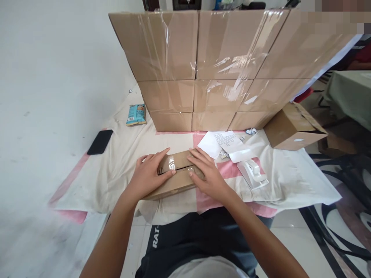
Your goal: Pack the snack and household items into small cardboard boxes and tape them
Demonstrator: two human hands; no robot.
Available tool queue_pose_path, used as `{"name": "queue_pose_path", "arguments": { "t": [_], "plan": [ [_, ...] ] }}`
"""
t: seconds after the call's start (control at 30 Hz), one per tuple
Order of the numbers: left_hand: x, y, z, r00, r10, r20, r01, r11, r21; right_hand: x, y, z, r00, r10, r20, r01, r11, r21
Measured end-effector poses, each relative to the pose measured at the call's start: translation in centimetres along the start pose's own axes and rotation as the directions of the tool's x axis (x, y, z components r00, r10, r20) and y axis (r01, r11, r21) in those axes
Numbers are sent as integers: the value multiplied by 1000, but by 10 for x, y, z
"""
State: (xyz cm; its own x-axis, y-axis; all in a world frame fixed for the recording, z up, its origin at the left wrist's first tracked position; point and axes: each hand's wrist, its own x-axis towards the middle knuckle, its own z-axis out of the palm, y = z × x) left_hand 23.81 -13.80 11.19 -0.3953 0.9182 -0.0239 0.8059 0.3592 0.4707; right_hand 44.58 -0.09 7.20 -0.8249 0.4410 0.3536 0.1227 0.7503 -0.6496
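Observation:
A small, flat cardboard box (179, 159) lies on the cloth-covered table in front of me, with a seam across its top and a short strip of shiny clear tape over the flaps. My left hand (149, 173) grips its left end, thumb on top beside the tape and fingers over the far side. At the right end, my right hand (208, 173) holds the box, fingers over the top flap and thumb on the near flap. The palms hide both ends. A white tape dispenser (252, 173) rests to the right of my right hand.
Stacked, taped cardboard boxes (222, 94) form a wall at the back. Printed paper sheets (226, 143) lie before it. An open carton (290, 127) stands at right. A blue snack packet (136, 114) and black phone (100, 142) are on the left, near a white wall (58, 77).

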Motion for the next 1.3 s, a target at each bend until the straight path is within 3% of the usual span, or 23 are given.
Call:
{"name": "queue_pose_path", "arguments": {
  "t": [0.07, 0.23, 0.33, 0.4, 0.47, 0.53, 0.6, 0.7, 0.77, 0.83, 0.9, 1.03, 1.13, 1.23, 1.3],
  "plan": [
    [0, -1, 0, 1000, 7, -8, -7, 1000, -6, -7, 12, 0, 1000, 30, -3, -29, 986, 167],
    [0, -6, -1, 1000, 30, -7, -30, 1000, -1, -26, 43, 1, 985, 57, 160, -123, 890, 439],
    [-1, -8, 0, 999, 40, -9, -40, 999, -4, -31, 55, -10, 982, 39, 186, -121, 885, 449],
    [-1, -8, 0, 999, 49, -10, -49, 999, -2, -29, 67, -29, 987, 135, 92, -158, 933, 323],
    [-1, -8, 1, 999, 49, -15, -49, 999, 6, -21, 84, -58, 933, 347, -99, -343, 938, 53],
    [-1, -7, 2, 999, 47, -23, -46, 999, 18, -10, 107, -88, 810, 519, -275, -573, 800, -179],
    [0, -6, 2, 998, 46, -31, -45, 999, 29, 1, 130, -113, 738, 599, -311, -673, 689, -271],
    [0, -5, 2, 998, 53, -32, -52, 998, 33, 17, 153, -130, 738, 640, -215, -669, 651, -358],
    [0, -5, 2, 998, 51, -29, -50, 998, 30, 26, 160, -131, 755, 642, -134, -632, 659, -407],
    [-1, -5, 2, 998, 47, -33, -46, 998, 30, 34, 164, -130, 743, 661, -100, -629, 640, -441],
    [-2, -6, 2, 998, 52, -42, -50, 998, 33, 38, 169, -132, 687, 716, -123, -678, 572, -461],
    [-2, -6, 3, 997, 64, -50, -62, 997, 37, 35, 182, -141, 502, 848, -170, -814, 396, -425],
    [-2, -7, 4, 997, 68, -46, -67, 997, 36, 28, 186, -142, 406, 899, -165, -879, 335, -340],
    [0, -11, 6, 997, 71, -41, -70, 997, 44, 27, 177, -139, 379, 916, -128, -917, 353, -185],
    [1, -14, 7, 995, 84, -58, -82, 996, 45, 27, 164, -138, 417, 906, -70, -909, 416, -30]
  ]
}}
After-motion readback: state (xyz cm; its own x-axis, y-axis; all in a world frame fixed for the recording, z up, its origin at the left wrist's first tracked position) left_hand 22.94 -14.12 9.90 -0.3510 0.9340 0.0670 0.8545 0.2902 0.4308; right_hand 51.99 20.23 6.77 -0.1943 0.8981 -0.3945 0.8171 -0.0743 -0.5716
